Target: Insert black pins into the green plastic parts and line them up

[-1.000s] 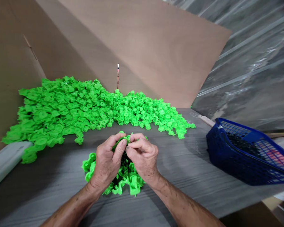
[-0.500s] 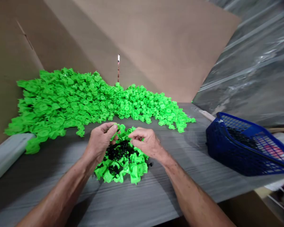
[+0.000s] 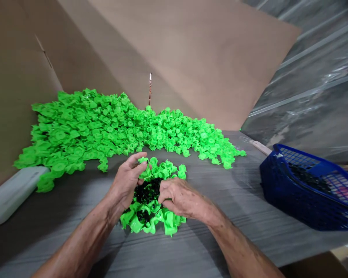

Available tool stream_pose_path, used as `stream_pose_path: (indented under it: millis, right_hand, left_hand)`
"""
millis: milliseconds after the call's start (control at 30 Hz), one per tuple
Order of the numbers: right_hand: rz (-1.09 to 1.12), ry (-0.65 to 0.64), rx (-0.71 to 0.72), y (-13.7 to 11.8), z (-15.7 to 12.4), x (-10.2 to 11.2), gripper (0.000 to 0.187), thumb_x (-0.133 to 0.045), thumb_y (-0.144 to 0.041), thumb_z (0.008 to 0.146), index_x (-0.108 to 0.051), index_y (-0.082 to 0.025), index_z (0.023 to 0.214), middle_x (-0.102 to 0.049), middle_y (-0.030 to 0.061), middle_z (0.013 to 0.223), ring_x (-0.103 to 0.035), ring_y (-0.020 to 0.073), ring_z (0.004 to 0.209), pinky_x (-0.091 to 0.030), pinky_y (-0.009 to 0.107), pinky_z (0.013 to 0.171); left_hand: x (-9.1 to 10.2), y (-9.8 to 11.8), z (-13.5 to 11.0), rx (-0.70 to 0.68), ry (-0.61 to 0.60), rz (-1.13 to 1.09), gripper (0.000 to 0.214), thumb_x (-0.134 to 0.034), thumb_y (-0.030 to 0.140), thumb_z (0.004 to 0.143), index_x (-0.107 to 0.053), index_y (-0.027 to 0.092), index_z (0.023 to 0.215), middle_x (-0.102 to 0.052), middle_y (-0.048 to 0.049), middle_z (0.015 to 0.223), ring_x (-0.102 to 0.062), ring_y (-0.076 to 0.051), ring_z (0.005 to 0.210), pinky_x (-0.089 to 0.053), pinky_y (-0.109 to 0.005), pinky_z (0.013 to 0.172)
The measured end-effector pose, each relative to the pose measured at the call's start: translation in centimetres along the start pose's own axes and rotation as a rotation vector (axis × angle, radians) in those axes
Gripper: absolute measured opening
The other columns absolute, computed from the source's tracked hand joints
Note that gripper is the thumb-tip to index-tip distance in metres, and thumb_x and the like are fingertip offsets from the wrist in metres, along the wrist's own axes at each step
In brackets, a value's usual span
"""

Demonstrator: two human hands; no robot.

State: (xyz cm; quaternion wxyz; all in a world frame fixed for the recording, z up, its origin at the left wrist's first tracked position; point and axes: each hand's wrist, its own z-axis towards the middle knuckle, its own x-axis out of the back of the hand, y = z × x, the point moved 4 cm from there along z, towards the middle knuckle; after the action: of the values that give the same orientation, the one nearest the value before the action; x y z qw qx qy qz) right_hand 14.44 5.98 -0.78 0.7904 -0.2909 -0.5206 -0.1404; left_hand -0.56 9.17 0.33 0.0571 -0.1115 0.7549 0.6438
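My left hand (image 3: 130, 173) pinches a small bright green plastic piece (image 3: 144, 160) between thumb and fingers, above the left side of a small pile. That pile mixes green plastic pieces (image 3: 171, 220) with small black parts (image 3: 147, 190) heaped in its middle. My right hand (image 3: 178, 196) is down at the right edge of the black parts, its fingers curled together; whatever lies between the fingertips is too hidden to name. Behind both hands spreads a large heap of the same green pieces (image 3: 98, 127).
On the right stands a blue plastic basket (image 3: 295, 200) with black parts inside. A white rounded object (image 3: 16, 193) lies at the left on the grey wood-grain table (image 3: 220, 231). Brown board walls (image 3: 191, 58) rise behind the heap, and clear plastic sheeting (image 3: 307, 85) hangs at right.
My right hand has dropped from above the pile to the black parts. My left hand stays raised with the green piece. The whole view has shifted slightly.
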Motion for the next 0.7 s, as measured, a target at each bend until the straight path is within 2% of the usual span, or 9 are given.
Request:
stream_pose_path:
  millis: [133,200,300,400,467,567,700]
  right_hand:
    - [0.17,0.069,-0.059,-0.1,0.2,1.2,0.023,-0.057,0.001,0.067,-0.066,-0.019,0.064,-0.061,-0.0031,0.066,-0.057,0.0106,0.062,-0.041,0.022,0.06]
    - [0.294,0.158,-0.115,0.1,0.2,2.1,0.021,-0.055,0.0,0.066,-0.065,-0.019,0.064,-0.06,-0.0033,0.064,-0.055,0.01,0.058,-0.042,0.021,0.057]
    - [0.387,0.403,-0.163,0.3,0.3,3.4,0.016,-0.056,-0.004,0.069,-0.062,-0.018,0.065,-0.059,-0.0029,0.061,-0.054,0.01,0.055,-0.043,0.022,0.055]
    - [0.325,0.663,-0.152,0.1,0.3,3.9,0.013,-0.057,-0.008,0.072,-0.062,-0.019,0.067,-0.059,-0.0025,0.06,-0.054,0.0107,0.056,-0.043,0.023,0.054]
    - [0.259,0.759,-0.119,-0.4,0.4,3.7,0.014,-0.055,-0.008,0.074,-0.063,-0.019,0.07,-0.059,-0.002,0.061,-0.054,0.0112,0.056,-0.044,0.024,0.055]
    - [0.167,0.808,-0.099,-0.9,0.5,3.1,0.014,-0.054,-0.009,0.077,-0.063,-0.02,0.073,-0.061,-0.0003,0.063,-0.057,0.0127,0.059,-0.046,0.026,0.059]
    - [0.072,0.785,-0.112,-1.1,0.6,2.5,0.015,-0.053,-0.009,0.078,-0.062,-0.02,0.074,-0.063,0.0013,0.064,-0.059,0.0142,0.061,-0.048,0.028,0.064]
  left_hand:
    - [0.0,-0.5,0.1,0.105,0.046,-0.135,0.035,-0.076,0.018,0.056,-0.057,0.019,0.085,-0.058,0.004,0.065,-0.052,-0.011,0.053,-0.048,-0.024,0.046]
    - [0.0,-0.5,0.0,0.124,0.068,-0.179,0.034,-0.075,0.012,0.055,-0.052,0.019,0.08,-0.056,0.0057,0.061,-0.053,-0.011,0.051,-0.054,-0.03,0.05]
    - [-0.3,-0.5,-0.2,0.122,0.059,-0.211,0.033,-0.073,0.007,0.055,-0.054,0.017,0.081,-0.059,0.0042,0.061,-0.057,-0.012,0.056,-0.057,-0.034,0.058]
    - [-0.8,-0.5,-0.5,0.113,0.003,-0.23,0.026,-0.073,0.009,0.056,-0.061,0.013,0.078,-0.063,-0.0003,0.065,-0.06,-0.013,0.062,-0.058,-0.033,0.063]
    - [-1.1,-0.7,-0.7,0.121,-0.03,-0.261,0.021,-0.075,0.011,0.056,-0.062,0.011,0.073,-0.063,-0.0012,0.065,-0.06,-0.013,0.062,-0.058,-0.032,0.065]
    - [-1.5,-1.1,-1.0,0.154,-0.052,-0.295,0.022,-0.076,0.011,0.053,-0.065,0.011,0.072,-0.064,-0.0011,0.065,-0.06,-0.012,0.061,-0.057,-0.031,0.065]
    - [-1.7,-1.5,-1.2,0.151,-0.088,-0.316,0.026,-0.079,0.014,0.052,-0.069,0.01,0.075,-0.066,-0.0034,0.07,-0.061,-0.012,0.063,-0.054,-0.027,0.062]
